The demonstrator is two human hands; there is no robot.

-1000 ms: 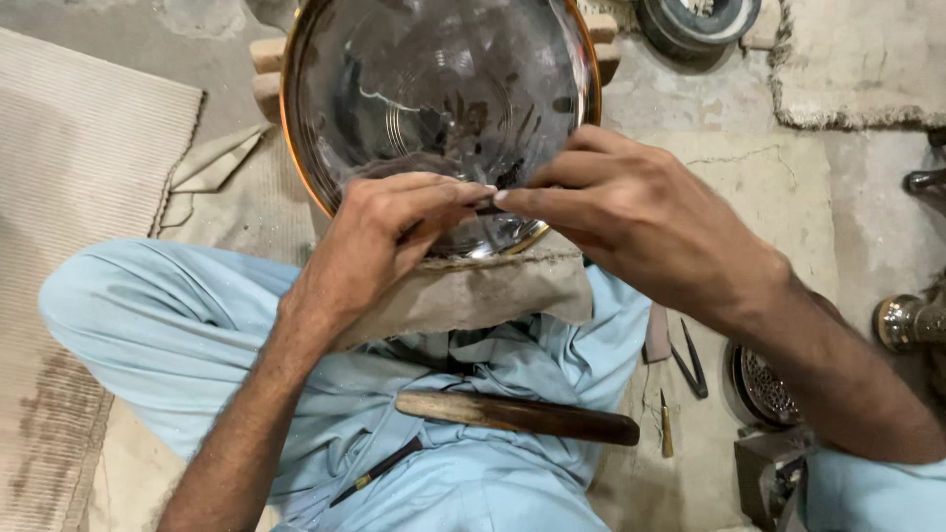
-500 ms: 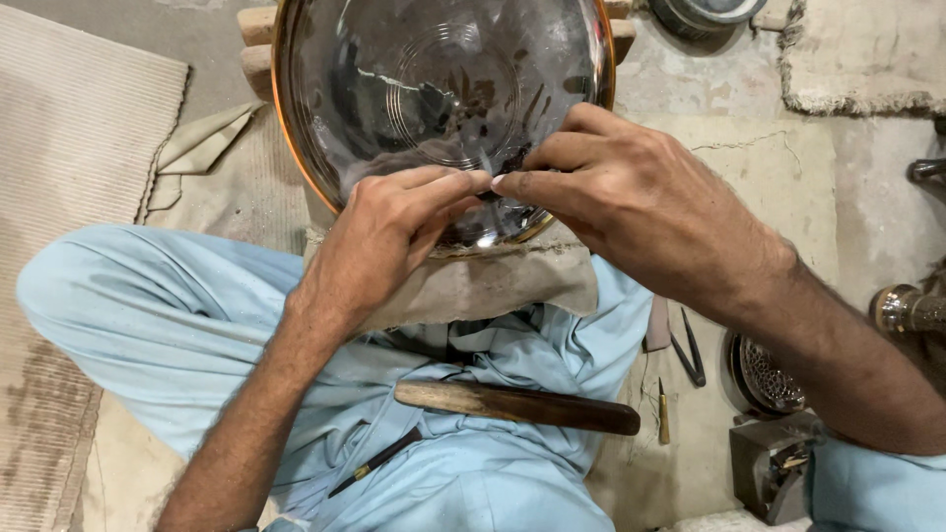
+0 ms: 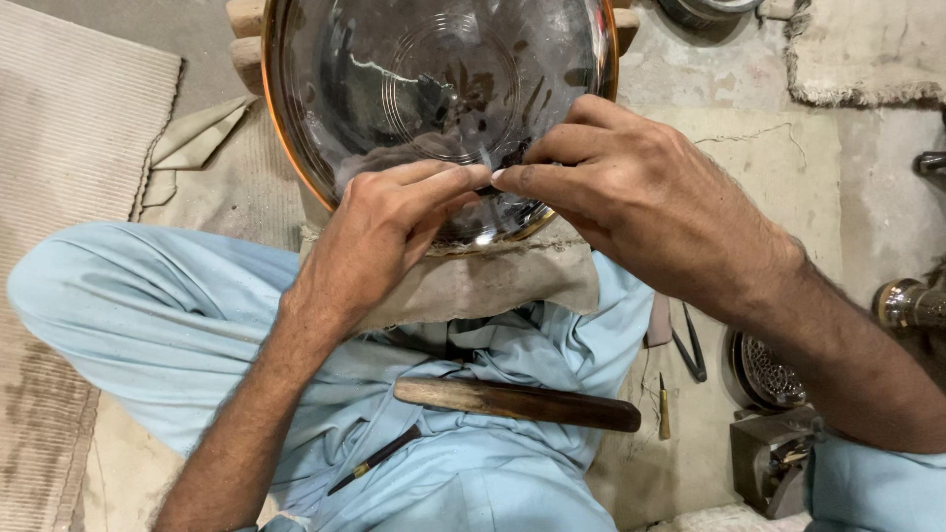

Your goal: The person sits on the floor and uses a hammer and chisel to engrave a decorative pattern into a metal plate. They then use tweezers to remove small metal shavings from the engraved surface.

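A large round shiny metal tray with a copper-coloured rim leans on a cloth-covered support in front of my crossed legs. My left hand and my right hand meet at the tray's lower part, fingertips almost touching. Their thumbs and forefingers are pinched together there on something small and dark against the metal; what it is stays hidden by the fingers.
A dark wooden stick and a thin pencil-like tool lie on my lap. To the right on the floor are small pliers, a small chisel, a perforated metal disc and a metal block. A ribbed mat lies left.
The view has shifted slightly, so the tray and hands sit a little higher in frame. Both hands stay pinched together at the same spot on the tray.
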